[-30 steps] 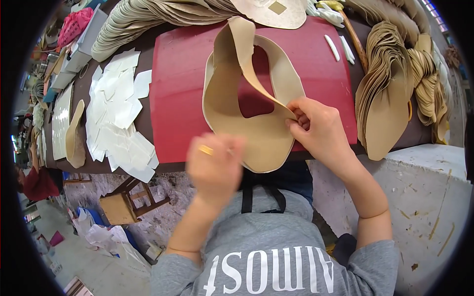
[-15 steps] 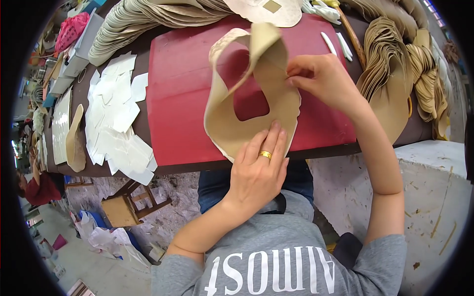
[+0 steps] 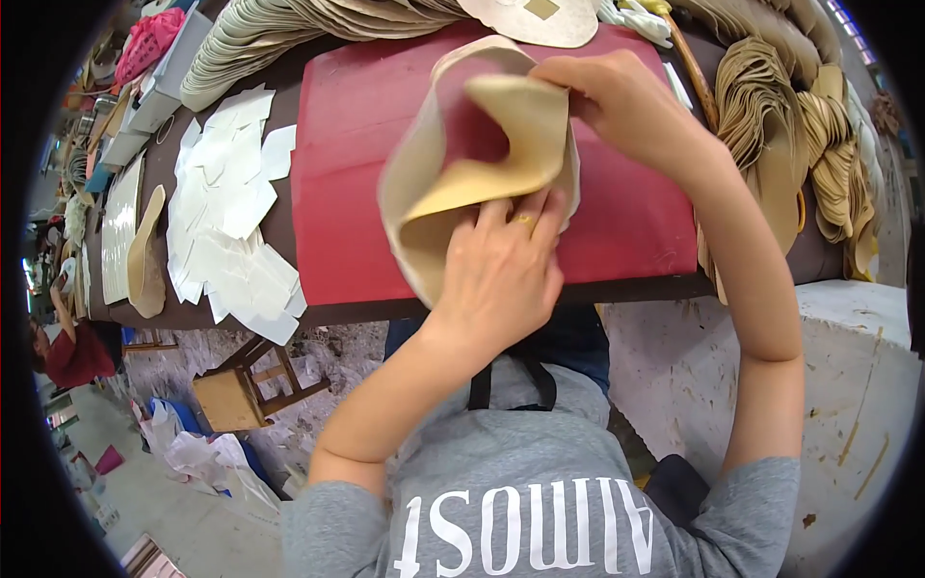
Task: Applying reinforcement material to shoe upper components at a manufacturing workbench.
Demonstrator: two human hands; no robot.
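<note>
A tan, curved leather-like piece [image 3: 434, 193] with an open middle lies folded over on a red mat [image 3: 347, 164]. My left hand [image 3: 501, 270], with a ring on one finger, presses flat on the piece's near part. My right hand [image 3: 626, 106] pinches its folded far edge and holds the flap bent over toward the left.
Several white cut shapes [image 3: 231, 222] lie left of the mat. Stacks of tan pieces [image 3: 289, 29] run along the far edge and hang at the right [image 3: 780, 144]. A wooden stool [image 3: 241, 390] stands on the floor below. Another person in red [image 3: 67, 352] is at far left.
Both hands moved away from me along the mat. The piece's long flap, lifted earlier, is now folded down over itself, and my left hand has gone from hovering near the edge to pressing on it.
</note>
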